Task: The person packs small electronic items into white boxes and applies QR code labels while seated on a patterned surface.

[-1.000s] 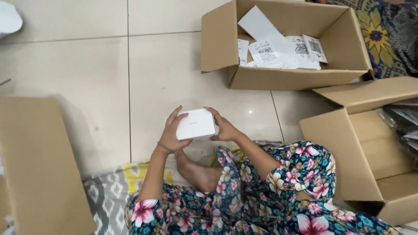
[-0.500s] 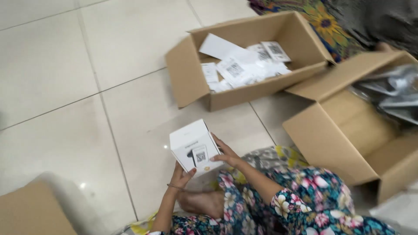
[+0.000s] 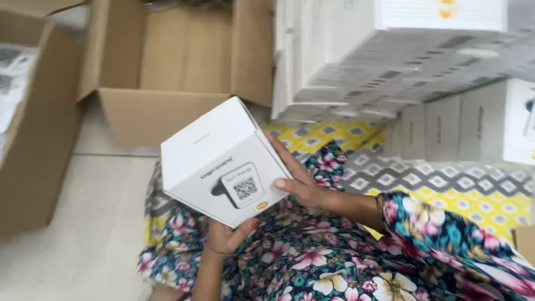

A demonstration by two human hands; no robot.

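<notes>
A white box [image 3: 223, 159] was held up between both hands, above the lap and the floral dress [image 3: 334, 262]. It was tilted, one corner pointing down toward the person, and a printed label with a square code was seen on the face turned to the camera. The left hand [image 3: 225, 237] was placed under the box's lower corner, its thumb pressed against the bottom edge and its fingers hidden beneath, so the box was gripped from below. The right hand [image 3: 298, 178] was laid flat against the box's right side, fingers spread along that face and the thumb at the lower edge; the box was thus clamped between the two hands.

Behind the box, an open carton [image 3: 184, 72] was seen lying on the tiled floor [image 3: 72, 223], its flaps spread. Another carton [image 3: 28, 128] was cut off by the left edge of the view. At the upper right, a stack of white boxes [image 3: 401, 61] was piled, somewhat blurred. Beneath the stack and the person, a patterned mat [image 3: 446, 178] in yellow and grey was spread.
</notes>
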